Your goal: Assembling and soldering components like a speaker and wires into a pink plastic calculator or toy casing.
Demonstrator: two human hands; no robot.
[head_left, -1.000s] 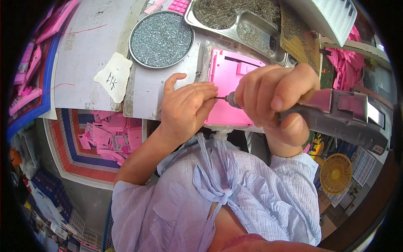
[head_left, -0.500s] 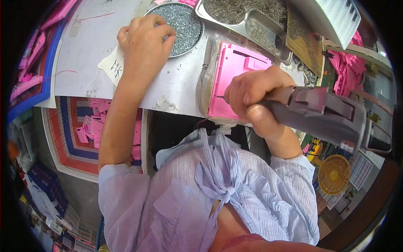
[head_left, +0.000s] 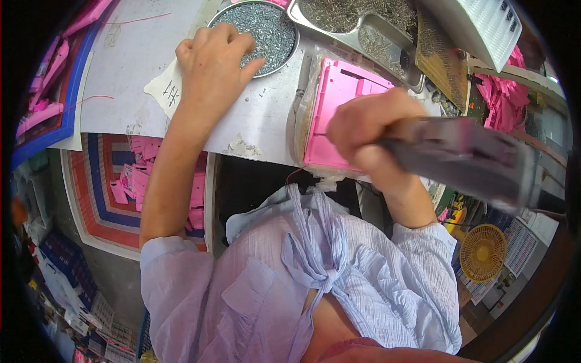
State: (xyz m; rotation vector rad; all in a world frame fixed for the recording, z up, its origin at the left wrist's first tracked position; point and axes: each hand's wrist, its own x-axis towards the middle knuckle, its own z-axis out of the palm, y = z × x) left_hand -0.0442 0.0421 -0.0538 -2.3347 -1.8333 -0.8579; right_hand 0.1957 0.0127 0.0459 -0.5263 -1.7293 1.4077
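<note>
My right hand is wrapped around a dark electric screwdriver, which is smeared by motion. Its thin bit points left, over a pink plastic housing that lies on a plastic-wrapped pad; whether the tip touches is hard to tell. My left hand rests at the near left rim of a round metal bowl full of small silver screws. Its thumb stands apart from the bent fingers, and I see nothing held between them.
Behind the housing sits a metal tray of small metal parts. A torn paper piece lies under my left wrist. Pink parts fill a striped bin at lower left; a blue-edged tray holds more. A yellow basket stands at right.
My left thumb has spread away from the fingers over the bowl. The right hand and screwdriver have turned slightly and are now blurred. The whole view has shifted a little.
</note>
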